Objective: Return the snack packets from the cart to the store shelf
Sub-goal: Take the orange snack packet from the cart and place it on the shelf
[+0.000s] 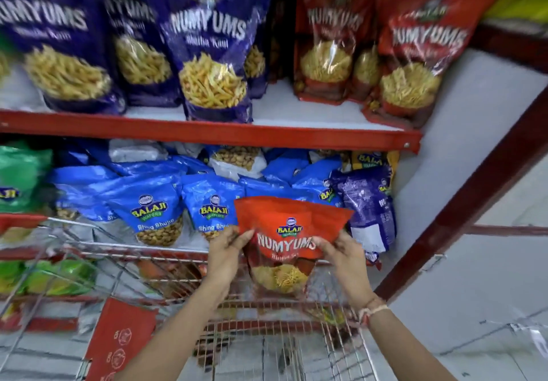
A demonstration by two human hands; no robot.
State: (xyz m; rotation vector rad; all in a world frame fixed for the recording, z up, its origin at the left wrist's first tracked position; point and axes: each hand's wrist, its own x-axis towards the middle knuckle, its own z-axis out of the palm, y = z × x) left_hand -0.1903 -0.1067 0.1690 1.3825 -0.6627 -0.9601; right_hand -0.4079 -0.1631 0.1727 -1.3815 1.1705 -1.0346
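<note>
A red Numyums snack packet (pixel 284 226) is held upright above the wire cart (pixel 267 330), in front of the lower shelf. My left hand (pixel 226 250) grips its left side and my right hand (pixel 341 254) grips its right side. On the upper shelf (pixel 207 133) stand matching red Numyums packets (pixel 415 63) at the right and dark blue Numyums packets (pixel 207 48) at the left and middle. Inside the cart, below the packet, lie more packets, blurred.
The lower shelf holds light blue Balaji packets (pixel 154 205), a purple packet (pixel 370 205) at the right and green ones (pixel 20 179) at the left. A dark red upright post (pixel 462 202) stands to the right. A red cart flap (pixel 118 339) is at lower left.
</note>
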